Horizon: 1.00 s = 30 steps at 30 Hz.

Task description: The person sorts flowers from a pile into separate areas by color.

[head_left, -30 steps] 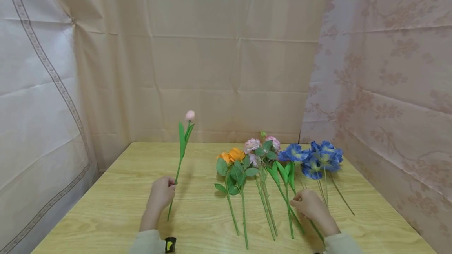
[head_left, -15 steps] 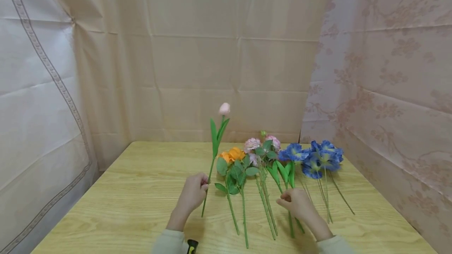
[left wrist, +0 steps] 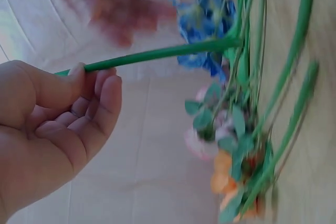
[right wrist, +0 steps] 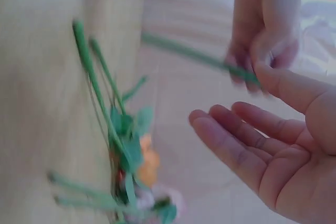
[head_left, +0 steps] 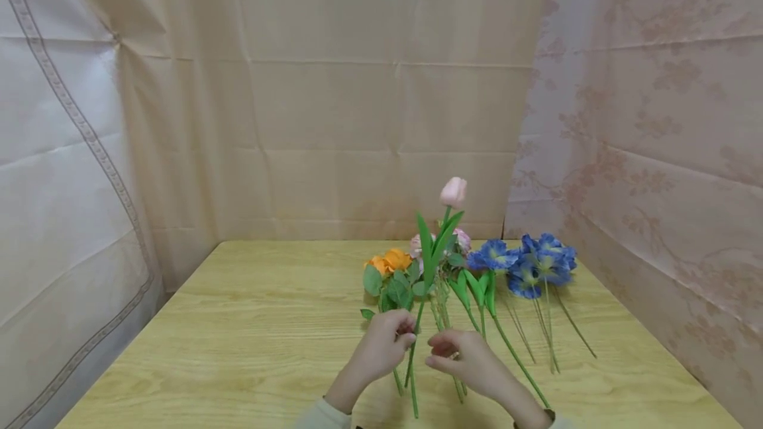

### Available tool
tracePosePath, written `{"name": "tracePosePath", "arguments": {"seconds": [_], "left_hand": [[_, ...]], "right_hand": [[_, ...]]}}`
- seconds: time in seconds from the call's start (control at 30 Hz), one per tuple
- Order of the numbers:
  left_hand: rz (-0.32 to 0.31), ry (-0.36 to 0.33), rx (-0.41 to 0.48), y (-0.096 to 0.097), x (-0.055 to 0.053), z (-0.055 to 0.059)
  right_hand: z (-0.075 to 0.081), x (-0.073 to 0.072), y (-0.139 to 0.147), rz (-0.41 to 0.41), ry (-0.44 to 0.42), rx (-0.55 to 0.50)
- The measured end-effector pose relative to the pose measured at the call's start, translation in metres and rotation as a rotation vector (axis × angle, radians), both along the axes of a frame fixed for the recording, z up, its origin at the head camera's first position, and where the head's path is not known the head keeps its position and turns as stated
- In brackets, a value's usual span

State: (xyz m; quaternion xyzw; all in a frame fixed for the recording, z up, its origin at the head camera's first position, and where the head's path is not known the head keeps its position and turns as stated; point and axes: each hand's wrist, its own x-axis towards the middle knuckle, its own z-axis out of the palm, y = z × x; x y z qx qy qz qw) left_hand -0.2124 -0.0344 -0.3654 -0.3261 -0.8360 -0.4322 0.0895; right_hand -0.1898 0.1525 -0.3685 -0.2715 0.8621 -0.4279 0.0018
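Note:
My left hand (head_left: pixel 380 348) pinches the green stem of a pink tulip (head_left: pixel 454 192) between thumb and fingers. The tulip stands nearly upright, its bloom above the other flowers, leaning a little right. In the left wrist view its bare stem (left wrist: pixel 163 53) runs out past the fingertips. My right hand (head_left: pixel 473 361) hovers just right of the stem, apart from it. Its fingers (right wrist: pixel 231 145) are loosely bent and hold nothing in the right wrist view. Behind the hands lie orange flowers (head_left: pixel 390 261) and pale pink flowers (head_left: pixel 461 240), partly hidden by the tulip's leaves.
On the wooden table (head_left: pixel 238 323), several green-leaved stems (head_left: pixel 477 286) lie right of the pink flowers, their blooms hidden. Blue flowers (head_left: pixel 545 260) lie farther right with thin stems pointing toward me. A beige cloth (head_left: pixel 334 104) hangs behind the table, and a patterned cloth (head_left: pixel 667 171) on the right.
My left hand has carried the pink tulip from the left side rightward to the middle. My right hand has left the green-leaved stems and moved left toward it.

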Motion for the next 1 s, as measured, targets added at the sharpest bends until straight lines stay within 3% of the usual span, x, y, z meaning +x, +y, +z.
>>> {"name": "tracePosePath", "arguments": {"seconds": [0.17,0.43,0.73,1.0], "left_hand": [[0.001,-0.026,0.062,0.010,0.005,-0.004],[0.036,-0.076,0.179,0.015,0.007,-0.010],[0.037,-0.089,0.204,0.015,0.010,-0.010],[0.049,-0.101,0.159,0.015,0.009,-0.014]], "right_hand": [[-0.007,0.002,-0.013,0.038,-0.040,-0.122],[-0.017,0.002,-0.017,-0.017,-0.036,-0.249],[-0.019,0.000,-0.019,-0.058,0.016,-0.238],[-0.019,-0.002,-0.017,-0.065,0.043,-0.196]]}}
